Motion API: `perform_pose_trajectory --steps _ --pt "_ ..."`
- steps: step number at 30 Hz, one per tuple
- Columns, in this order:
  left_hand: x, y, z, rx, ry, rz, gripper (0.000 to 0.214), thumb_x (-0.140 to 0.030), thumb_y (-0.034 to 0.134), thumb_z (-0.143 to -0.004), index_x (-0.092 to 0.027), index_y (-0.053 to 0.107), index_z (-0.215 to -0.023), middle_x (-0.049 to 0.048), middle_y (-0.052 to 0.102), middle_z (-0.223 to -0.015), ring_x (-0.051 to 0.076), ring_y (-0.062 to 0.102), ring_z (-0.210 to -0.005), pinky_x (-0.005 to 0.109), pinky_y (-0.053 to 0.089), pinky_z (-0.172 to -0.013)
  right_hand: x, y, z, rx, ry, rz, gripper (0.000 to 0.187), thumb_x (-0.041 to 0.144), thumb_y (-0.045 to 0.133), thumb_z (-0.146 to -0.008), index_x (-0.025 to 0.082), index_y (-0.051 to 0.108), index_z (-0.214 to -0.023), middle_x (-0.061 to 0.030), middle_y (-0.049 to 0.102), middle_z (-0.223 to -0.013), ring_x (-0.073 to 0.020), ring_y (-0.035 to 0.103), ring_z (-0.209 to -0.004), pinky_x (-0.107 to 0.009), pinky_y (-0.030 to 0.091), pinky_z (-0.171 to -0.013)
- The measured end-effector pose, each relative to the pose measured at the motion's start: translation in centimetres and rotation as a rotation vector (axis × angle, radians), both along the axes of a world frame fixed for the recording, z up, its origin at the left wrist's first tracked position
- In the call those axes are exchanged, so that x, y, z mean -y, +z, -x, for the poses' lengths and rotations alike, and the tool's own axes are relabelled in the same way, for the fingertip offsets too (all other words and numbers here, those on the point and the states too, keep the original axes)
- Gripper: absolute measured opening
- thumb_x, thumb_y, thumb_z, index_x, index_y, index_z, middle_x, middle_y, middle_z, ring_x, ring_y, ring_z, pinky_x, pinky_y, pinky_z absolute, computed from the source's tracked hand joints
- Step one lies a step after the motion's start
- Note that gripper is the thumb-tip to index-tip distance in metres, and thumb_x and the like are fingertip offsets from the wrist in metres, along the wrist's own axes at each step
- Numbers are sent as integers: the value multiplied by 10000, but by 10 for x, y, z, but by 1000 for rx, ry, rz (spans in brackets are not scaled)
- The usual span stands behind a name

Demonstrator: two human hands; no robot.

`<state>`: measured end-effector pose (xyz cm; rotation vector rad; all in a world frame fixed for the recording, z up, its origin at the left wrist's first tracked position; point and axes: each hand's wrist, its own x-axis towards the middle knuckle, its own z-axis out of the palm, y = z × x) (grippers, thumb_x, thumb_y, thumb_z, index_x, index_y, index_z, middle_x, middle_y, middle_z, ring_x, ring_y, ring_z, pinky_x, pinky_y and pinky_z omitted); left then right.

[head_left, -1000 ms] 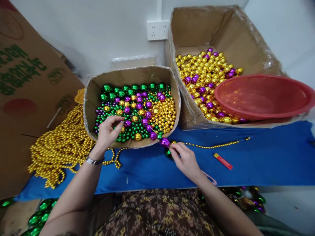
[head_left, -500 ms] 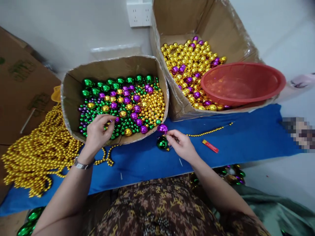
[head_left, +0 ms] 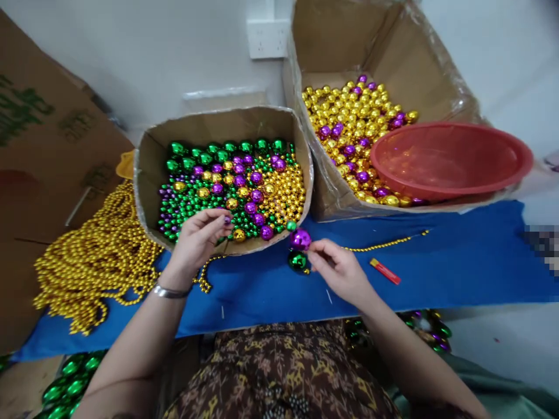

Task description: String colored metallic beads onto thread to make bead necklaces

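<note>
Fingers [head_left: 217,220] of the left hand [head_left: 198,238] pinch a small purple bead [head_left: 227,220] at their tips, just above the near rim of the cardboard box [head_left: 151,169] at centre frame. Inside that box lie loose green, purple and gold beads [head_left: 231,186] in mixed sizes. Right of it, the right hand [head_left: 345,270] has thumb and forefinger pressed together on something too thin to make out, likely a string or needle, right beside a large purple bead [head_left: 301,238]. A small green bead [head_left: 290,225] sits just above the purple one and a large green bead [head_left: 297,260] just below it, over the blue cloth [head_left: 458,256] that covers the table.

These beads look like hollow, metallised plastic: very light, hard and glossy, so they probably slip and roll easily. A fingertip pinch across the middle of the small purple bead, as the left hand has it, seems the surest hold; squeezing hard could pop it out of the fingers.

A thin gold bead strand [head_left: 384,243] runs rightward across the cloth, with a red lighter [head_left: 385,271] near it. At lower left of the frame lies a heap of gold bead strands [head_left: 91,262]. At upper right, a larger cardboard box [head_left: 441,70] holds gold and purple balls, and a red basin [head_left: 449,160] rests on top of them.
</note>
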<state>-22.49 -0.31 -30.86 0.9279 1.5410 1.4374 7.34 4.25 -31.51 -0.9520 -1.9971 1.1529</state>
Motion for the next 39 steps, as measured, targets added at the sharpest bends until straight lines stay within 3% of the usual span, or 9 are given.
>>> perform_pose_trajectory --steps 4,9,11,17,20,23,27,34,39 --pt "-6 -1 -19 242 -5 -2 271 -354 763 -698 -175 676 -883 61 709 -934 138 671 -743 269 556 -680 11 -13 15 85 84 -141 162 255 488 -940 197 628 -886 -25 663 -789 -139 620 -711 -251 480 -655" --pt "-7 -6 -21 267 -26 -1 261 -345 761 -705 -173 677 -883 51 706 -921 133 667 -744 254 545 -673 14 -23 20 114 84 -225 152 229 485 -943 197 629 -911 -32 656 -799 -146 625 -732 -250 481 -666" --pt "-6 -9 -14 93 4 -21 257 -354 747 -717 -174 682 -888 52 703 -921 142 656 -746 266 540 -671 14 -23 18 118 73 -237 148 226 485 -943 196 627 -912 -37 657 -805 -150 627 -737 -250 482 -667" --pt "-1 -13 15 -953 76 -72 172 -254 594 -830 -210 711 -949 76 693 -1056 242 605 -1013 415 466 -918 11 -23 15 133 33 -234 155 236 482 -940 205 621 -880 -32 656 -775 -152 627 -694 -250 481 -638" --pt "1 -18 14 -1199 -85 -71 226 -261 585 -849 -218 706 -1035 95 686 -1096 274 570 -1052 445 434 -942 10 -25 18 122 38 -235 155 236 481 -940 203 620 -879 -30 651 -767 -151 620 -690 -249 479 -642" --pt "-3 -26 7 -1222 -352 -25 280 -324 608 -846 -218 695 -1090 107 697 -1047 275 584 -979 419 462 -879 11 -29 21 119 49 -235 152 229 479 -943 204 618 -885 -33 652 -785 -152 620 -713 -250 480 -661" --pt "-10 -29 0 -930 -380 13 251 -356 659 -805 -218 710 -1008 91 704 -986 257 613 -933 388 494 -826 12 -31 21 114 53 -237 152 227 478 -947 202 621 -901 -36 655 -807 -153 626 -735 -254 487 -686" --pt "-13 -13 -18 327 -65 24 348 -436 675 -801 -200 655 -1055 69 706 -991 167 689 -810 282 573 -703 17 -30 19 122 64 -230 163 237 473 -953 204 625 -903 -36 651 -797 -151 627 -715 -253 488 -674" --pt "-12 -10 -27 518 21 26 294 -384 717 -781 -181 674 -988 60 720 -974 169 701 -854 297 589 -801 16 -32 21 115 73 -244 154 231 483 -949 201 627 -904 -32 651 -789 -149 630 -710 -245 482 -664"
